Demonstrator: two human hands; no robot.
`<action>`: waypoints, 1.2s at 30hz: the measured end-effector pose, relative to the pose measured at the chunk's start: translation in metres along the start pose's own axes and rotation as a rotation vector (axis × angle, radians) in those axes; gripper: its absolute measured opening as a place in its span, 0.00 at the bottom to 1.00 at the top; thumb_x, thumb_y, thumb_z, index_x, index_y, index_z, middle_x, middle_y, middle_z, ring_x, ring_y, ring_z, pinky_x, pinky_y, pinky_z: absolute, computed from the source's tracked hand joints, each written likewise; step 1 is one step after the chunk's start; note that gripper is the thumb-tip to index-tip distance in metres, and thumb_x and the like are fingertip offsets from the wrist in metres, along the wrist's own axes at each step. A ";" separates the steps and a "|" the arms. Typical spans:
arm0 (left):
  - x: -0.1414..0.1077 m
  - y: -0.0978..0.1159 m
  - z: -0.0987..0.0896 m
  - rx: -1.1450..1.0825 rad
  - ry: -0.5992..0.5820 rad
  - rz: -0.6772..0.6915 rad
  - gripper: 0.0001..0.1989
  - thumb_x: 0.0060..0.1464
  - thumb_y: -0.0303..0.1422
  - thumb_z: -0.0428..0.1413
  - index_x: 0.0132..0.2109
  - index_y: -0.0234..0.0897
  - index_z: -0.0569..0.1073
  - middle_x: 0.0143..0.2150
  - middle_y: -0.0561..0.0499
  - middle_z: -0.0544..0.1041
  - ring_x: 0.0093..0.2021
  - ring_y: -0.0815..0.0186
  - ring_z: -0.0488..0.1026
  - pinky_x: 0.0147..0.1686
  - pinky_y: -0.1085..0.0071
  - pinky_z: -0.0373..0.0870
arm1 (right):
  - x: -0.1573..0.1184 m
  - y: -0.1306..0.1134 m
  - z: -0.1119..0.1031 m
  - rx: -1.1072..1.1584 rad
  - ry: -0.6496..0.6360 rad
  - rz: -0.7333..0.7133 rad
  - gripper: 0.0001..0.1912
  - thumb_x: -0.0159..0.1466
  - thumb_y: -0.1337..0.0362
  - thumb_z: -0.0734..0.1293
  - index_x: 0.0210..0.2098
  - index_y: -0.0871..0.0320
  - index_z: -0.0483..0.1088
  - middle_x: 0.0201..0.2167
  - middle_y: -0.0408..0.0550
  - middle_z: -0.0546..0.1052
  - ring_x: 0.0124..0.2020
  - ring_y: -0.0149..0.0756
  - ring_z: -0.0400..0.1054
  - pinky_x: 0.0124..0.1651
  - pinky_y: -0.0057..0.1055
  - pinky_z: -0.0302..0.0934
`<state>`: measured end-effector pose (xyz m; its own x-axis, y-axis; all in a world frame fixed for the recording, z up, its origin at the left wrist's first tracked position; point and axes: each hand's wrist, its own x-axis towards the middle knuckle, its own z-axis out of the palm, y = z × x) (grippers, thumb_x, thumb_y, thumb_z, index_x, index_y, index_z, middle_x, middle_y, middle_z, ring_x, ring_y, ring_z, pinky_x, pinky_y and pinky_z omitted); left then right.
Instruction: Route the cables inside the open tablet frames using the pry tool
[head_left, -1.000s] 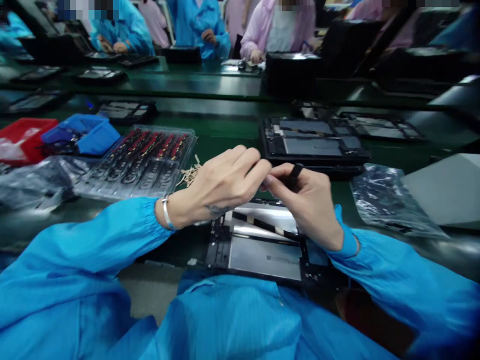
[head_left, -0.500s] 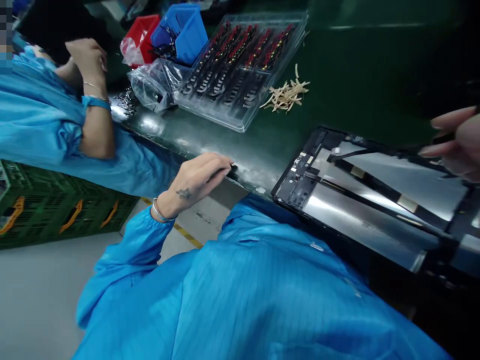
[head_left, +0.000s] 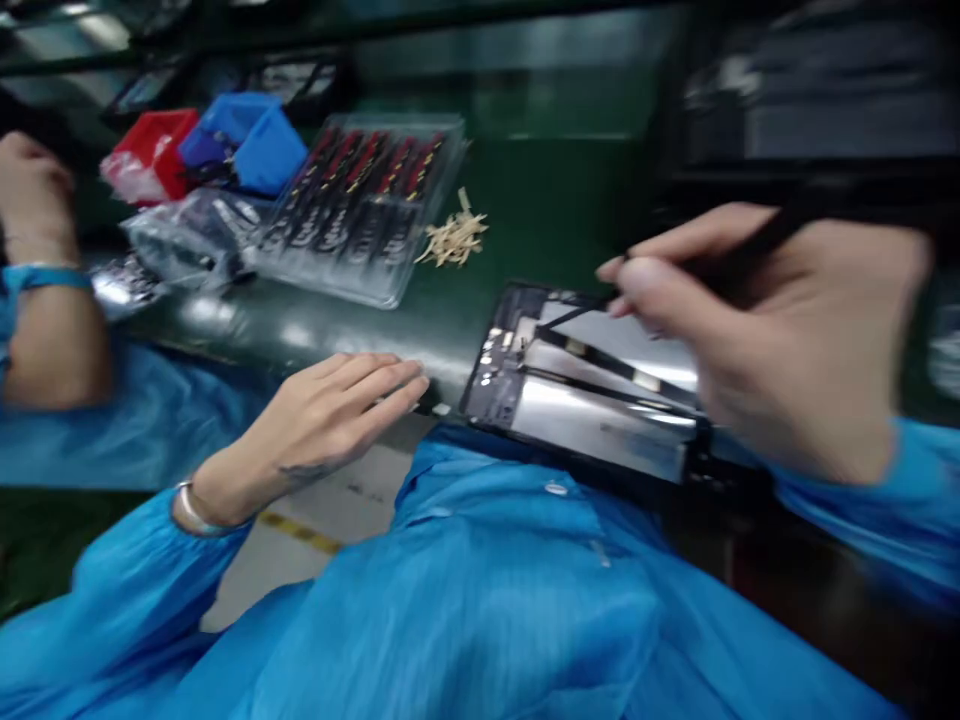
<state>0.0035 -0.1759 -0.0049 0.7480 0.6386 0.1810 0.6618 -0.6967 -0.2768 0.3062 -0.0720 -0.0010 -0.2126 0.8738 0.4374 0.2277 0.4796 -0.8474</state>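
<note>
An opened tablet-like device (head_left: 600, 420) lies on the green bench in front of me, its inside facing up with silvery panels, dark flat cables and a black board strip at its left end. Over its right part hovers my right hand (head_left: 787, 330), blurred, fingers closed pen-like around a slim black tool (head_left: 765, 240); the tool's tip is hard to make out. My left hand (head_left: 337, 415) is at the bench edge, left of the device, with fingers stretched out and nothing visible in them.
A clear plastic tray (head_left: 386, 295) holds rows of small black, red and gold parts. Pale strips (head_left: 456, 238) lie beside it. A red bin (head_left: 161, 150), a blue bin (head_left: 274, 150) and a plastic bag (head_left: 187, 240) stand further left. Another person's arm (head_left: 60, 330) rests on the left.
My right hand has come in from the right edge over the device. My left hand's fingers have straightened from a bent pose. The view has shifted, moving the bench items left.
</note>
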 end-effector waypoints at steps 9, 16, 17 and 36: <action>0.150 -0.006 -0.011 0.395 0.484 0.119 0.13 0.66 0.29 0.53 0.30 0.36 0.69 0.22 0.54 0.66 0.24 0.66 0.65 0.23 0.68 0.57 | 0.010 -0.008 0.004 0.116 0.073 0.031 0.04 0.64 0.65 0.71 0.33 0.58 0.78 0.27 0.42 0.80 0.27 0.29 0.72 0.31 0.29 0.66; 0.156 -0.014 -0.007 0.124 0.523 0.036 0.12 0.62 0.26 0.55 0.28 0.35 0.69 0.22 0.55 0.67 0.23 0.70 0.64 0.23 0.70 0.55 | 0.011 -0.009 0.001 0.221 0.038 0.023 0.11 0.68 0.58 0.68 0.34 0.58 0.77 0.30 0.43 0.79 0.31 0.29 0.71 0.33 0.29 0.63; 0.155 -0.017 -0.007 -0.027 0.522 -0.008 0.11 0.62 0.26 0.55 0.29 0.35 0.70 0.22 0.56 0.67 0.23 0.71 0.64 0.23 0.72 0.55 | 0.013 -0.008 0.000 0.220 0.029 0.019 0.13 0.69 0.56 0.67 0.35 0.58 0.77 0.31 0.44 0.79 0.30 0.28 0.69 0.33 0.29 0.61; 0.139 -0.032 0.023 -0.549 0.188 -0.164 0.13 0.69 0.37 0.52 0.39 0.35 0.77 0.25 0.56 0.75 0.23 0.73 0.69 0.25 0.75 0.56 | 0.005 0.017 -0.032 -0.279 -0.136 -0.060 0.08 0.67 0.67 0.68 0.30 0.56 0.71 0.30 0.42 0.75 0.33 0.32 0.65 0.36 0.32 0.56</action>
<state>0.0851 -0.0574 0.0075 0.5967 0.7181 0.3581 0.6612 -0.6929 0.2876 0.3398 -0.0571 -0.0038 -0.3549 0.8332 0.4241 0.4590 0.5505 -0.6974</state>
